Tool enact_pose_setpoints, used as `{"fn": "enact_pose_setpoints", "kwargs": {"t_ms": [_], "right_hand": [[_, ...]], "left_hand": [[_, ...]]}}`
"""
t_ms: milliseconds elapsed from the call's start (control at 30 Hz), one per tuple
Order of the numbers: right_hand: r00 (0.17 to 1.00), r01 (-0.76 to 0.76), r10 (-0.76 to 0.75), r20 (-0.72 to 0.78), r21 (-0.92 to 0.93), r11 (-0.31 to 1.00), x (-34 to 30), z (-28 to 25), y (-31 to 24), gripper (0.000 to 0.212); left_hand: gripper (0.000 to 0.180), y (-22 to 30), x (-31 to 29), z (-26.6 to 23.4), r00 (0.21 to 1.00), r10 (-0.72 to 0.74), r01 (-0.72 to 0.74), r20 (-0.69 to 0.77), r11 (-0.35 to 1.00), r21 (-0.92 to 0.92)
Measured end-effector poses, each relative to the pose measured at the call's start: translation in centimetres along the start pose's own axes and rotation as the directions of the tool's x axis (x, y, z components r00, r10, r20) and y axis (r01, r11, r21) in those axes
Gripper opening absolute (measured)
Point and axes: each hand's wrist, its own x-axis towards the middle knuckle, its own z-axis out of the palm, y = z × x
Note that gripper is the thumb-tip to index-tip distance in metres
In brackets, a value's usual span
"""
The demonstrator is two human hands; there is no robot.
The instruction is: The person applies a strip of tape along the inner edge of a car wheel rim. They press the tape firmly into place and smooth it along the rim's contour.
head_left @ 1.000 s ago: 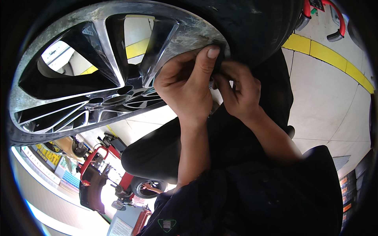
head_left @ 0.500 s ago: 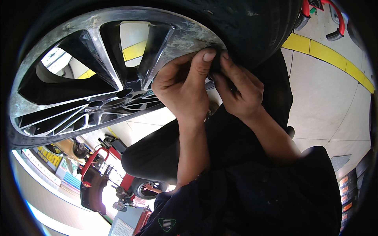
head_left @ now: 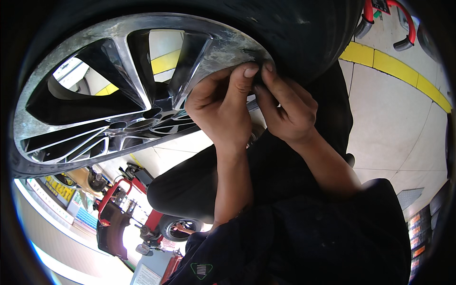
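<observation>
A large alloy wheel rim (head_left: 124,45) with polished spokes and dark pockets fills the upper left, its outer face dull and stained. The black tyre (head_left: 304,33) surrounds it. At the rim's right-hand edge, my left hand (head_left: 222,107) is closed, thumb on top and fingers curled, partly out of sight. Close against it, my right hand (head_left: 290,107) pinches with thumb and forefinger. Both sets of fingertips meet at a small dark spot where rim and tyre join; what they hold there is too dark and covered to make out.
My dark-trousered knee (head_left: 178,183) is bent below the wheel. Red-armed equipment (head_left: 114,194) stands at lower left, where another person's hand (head_left: 180,228) touches a smaller wheel (head_left: 168,230). A yellow floor stripe (head_left: 399,64) and a red-handled item (head_left: 409,28) lie at right.
The rim sits slightly lower and further right in the picture. My two hands have shifted down a little with it, keeping nearly the same grip.
</observation>
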Motion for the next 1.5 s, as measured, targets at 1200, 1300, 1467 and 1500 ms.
{"fn": "enact_pose_setpoints", "kwargs": {"t_ms": [1200, 1300, 1467, 1500], "right_hand": [[0.998, -0.018, 0.021, 0.058, -0.044, 0.999, -0.1, -0.6, -0.3, 0.037], [1.000, 0.012, -0.012, 0.010, -0.038, 0.999, 0.5, 0.0, -0.4, 0.038], [1.000, 0.022, -0.021, 0.020, -0.048, 0.999, 0.5, 0.0, -0.3, 0.040], [0.999, 0.019, -0.017, 0.028, -0.063, 0.998, 0.4, -0.1, -0.2, 0.040]], "left_hand": [[0.008, -0.5, 0.2, -1.1, 0.996, -0.005, 0.008, 0.089, 0.999, -0.038], [0.007, -0.2, 0.2, -0.7, 0.998, -0.011, 0.010, 0.060, 1.000, 0.006], [0.008, 0.0, 0.0, -0.5, 0.999, -0.041, 0.041, 0.036, 0.999, -0.014], [0.007, -0.1, 0.1, -0.7, 0.998, -0.033, 0.033, 0.061, 0.999, 0.000]]}}
